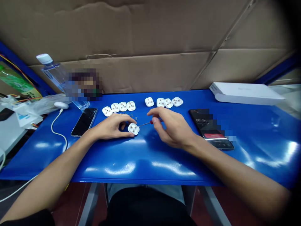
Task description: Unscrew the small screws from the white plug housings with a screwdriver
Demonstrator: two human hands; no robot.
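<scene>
My left hand (115, 126) pinches a small white plastic piece with metal contacts (134, 129) against the blue table. Closed around a screwdriver (150, 122) with a red collar, my right hand (168, 127) points its thin shaft leftward. The tip reaches the right side of that white piece; whether it sits in a screw is too small to tell. Several tiny screws (132, 115) lie just beyond my left fingers. Similar white pieces stand in two groups behind the hands, a left group (123, 106) and a right group (164, 102).
A dark phone (84, 122) lies left, near a tilted clear bottle (55, 73) and a white cable (61, 128). On the right are another phone (211, 130) showing a timer and a white box (249, 93). Cardboard (141, 40) lines the back of the blue table (145, 166).
</scene>
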